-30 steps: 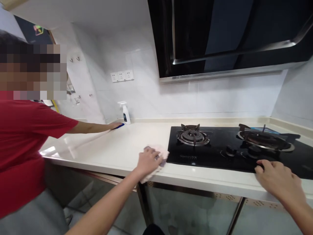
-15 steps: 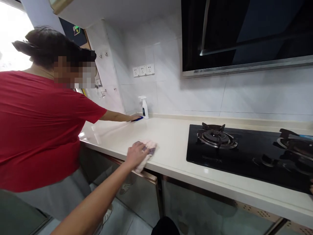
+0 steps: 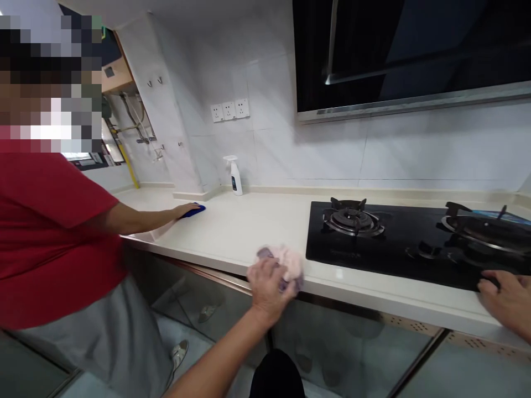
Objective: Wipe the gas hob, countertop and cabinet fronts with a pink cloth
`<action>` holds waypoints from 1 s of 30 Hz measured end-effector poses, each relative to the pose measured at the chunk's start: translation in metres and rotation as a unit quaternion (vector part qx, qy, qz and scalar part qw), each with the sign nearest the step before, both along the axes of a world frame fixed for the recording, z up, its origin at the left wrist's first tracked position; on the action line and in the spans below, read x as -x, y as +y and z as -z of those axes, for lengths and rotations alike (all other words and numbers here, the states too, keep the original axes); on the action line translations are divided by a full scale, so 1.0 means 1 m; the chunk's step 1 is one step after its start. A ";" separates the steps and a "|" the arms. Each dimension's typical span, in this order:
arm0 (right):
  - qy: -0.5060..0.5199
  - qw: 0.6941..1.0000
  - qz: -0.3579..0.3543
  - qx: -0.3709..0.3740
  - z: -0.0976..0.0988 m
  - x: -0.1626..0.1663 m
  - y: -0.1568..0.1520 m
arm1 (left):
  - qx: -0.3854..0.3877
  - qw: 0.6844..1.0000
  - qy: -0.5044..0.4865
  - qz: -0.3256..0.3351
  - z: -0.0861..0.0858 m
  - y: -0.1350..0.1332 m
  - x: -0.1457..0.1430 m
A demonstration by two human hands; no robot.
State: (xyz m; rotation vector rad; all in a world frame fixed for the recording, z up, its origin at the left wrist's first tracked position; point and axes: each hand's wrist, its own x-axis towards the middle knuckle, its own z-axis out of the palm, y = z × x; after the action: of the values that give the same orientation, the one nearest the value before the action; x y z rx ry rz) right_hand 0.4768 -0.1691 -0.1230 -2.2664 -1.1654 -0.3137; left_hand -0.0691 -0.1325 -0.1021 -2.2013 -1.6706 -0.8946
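1. Left hand presses a pink cloth down on the front edge of the pale worktop. The fingers are curled over the cloth and grasp it, and a bunched part shows beyond the knuckles.
2. The pink cloth lies just beside the front left corner of the black hob. Whether it touches the glass cannot be told.
3. Right hand sits at the right edge of the view, on the front edge of the hob. Its fingers are loose and spread, holding nothing, with the fingertips on the glass.
4. The hob carries a left burner and a right burner. Two knobs sit between them, toward the front.
5. A co-worker in a red shirt stands at the left. The co-worker's hand lies flat on a blue cloth on the worktop, well apart from the pink cloth.
6. A white spray bottle stands upright at the back of the worktop against the tiled wall, near the blue cloth. A row of wall sockets sits above it.
7. A dark extractor hood hangs on the wall above the hob.
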 end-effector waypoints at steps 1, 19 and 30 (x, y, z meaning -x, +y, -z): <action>-0.005 1.000 0.005 0.010 -0.006 0.006 -0.003 | 0.017 0.999 0.009 0.042 0.005 -0.006 -0.025; -0.040 0.997 -0.011 0.058 -0.049 0.056 -0.013 | -0.019 0.991 0.105 0.077 -0.034 0.015 -0.010; 0.120 0.950 -0.232 -0.170 -0.047 0.150 -0.015 | -0.013 0.953 0.130 0.272 -0.041 -0.024 -0.203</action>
State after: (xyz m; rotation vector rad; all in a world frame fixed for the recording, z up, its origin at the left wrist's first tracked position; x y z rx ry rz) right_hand 0.3270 -0.1837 -0.0761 -1.6242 -1.3508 -0.0432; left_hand 0.1341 -0.1565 -0.0608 -2.6716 -0.9394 -0.6855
